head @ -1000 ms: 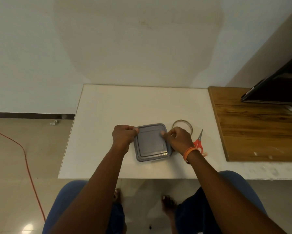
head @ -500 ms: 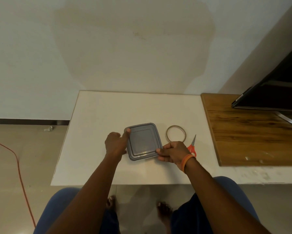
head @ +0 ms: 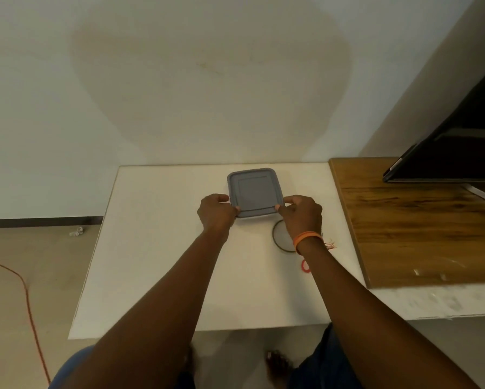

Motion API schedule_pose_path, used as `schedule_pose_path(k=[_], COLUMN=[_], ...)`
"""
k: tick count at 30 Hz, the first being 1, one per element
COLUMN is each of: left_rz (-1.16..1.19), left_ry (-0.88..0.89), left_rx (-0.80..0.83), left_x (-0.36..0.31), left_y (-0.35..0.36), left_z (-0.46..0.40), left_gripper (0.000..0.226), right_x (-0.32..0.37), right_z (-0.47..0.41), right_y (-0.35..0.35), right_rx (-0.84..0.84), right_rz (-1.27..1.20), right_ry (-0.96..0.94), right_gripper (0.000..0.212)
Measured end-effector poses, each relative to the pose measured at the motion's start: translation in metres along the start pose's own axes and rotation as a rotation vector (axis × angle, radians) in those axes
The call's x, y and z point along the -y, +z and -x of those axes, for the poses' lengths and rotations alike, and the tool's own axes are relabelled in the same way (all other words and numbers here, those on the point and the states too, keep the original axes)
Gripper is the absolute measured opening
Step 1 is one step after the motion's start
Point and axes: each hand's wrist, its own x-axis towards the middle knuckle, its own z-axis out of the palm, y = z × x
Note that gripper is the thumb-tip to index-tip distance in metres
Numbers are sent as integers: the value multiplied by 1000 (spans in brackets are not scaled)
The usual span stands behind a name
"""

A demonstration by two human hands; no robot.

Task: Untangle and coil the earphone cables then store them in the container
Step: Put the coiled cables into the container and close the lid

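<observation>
A square container (head: 253,192) with a grey lid on top sits near the far edge of the white table (head: 157,248). My left hand (head: 217,213) grips its near left corner. My right hand (head: 301,214) grips its near right corner. No earphone cable shows; the lid hides whatever is inside.
A thin dark ring (head: 281,239) lies on the table just behind my right wrist. A red scissors handle (head: 305,265) peeks out beside my right forearm. A wooden board (head: 421,234) with a dark screen (head: 460,141) lies to the right. An orange cord (head: 25,293) runs across the floor at left.
Both hands have pushed the lidded container away from me, from the table's middle to near its far edge. The ring and scissors stayed where they were.
</observation>
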Motion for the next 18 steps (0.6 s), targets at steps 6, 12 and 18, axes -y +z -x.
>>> schedule_pose_path(k=[6,12,18], left_rz=[-43,-62,-160], left_ry=[48,52,96], left_rx=[-12,-15,-34], left_x=[-14,-10,-9], left_y=[18,20,14], left_z=[-22,-29,-15], left_gripper=[47,46,66], right_x=[-10,-14,-11], right_z=[-19,-19,9], right_y=[-3,-11,-32], right_rx=[-16,71,389], right_rz=[-50,-87,588], right_ry=[-47,-19,-35], right_gripper=[35,50,97])
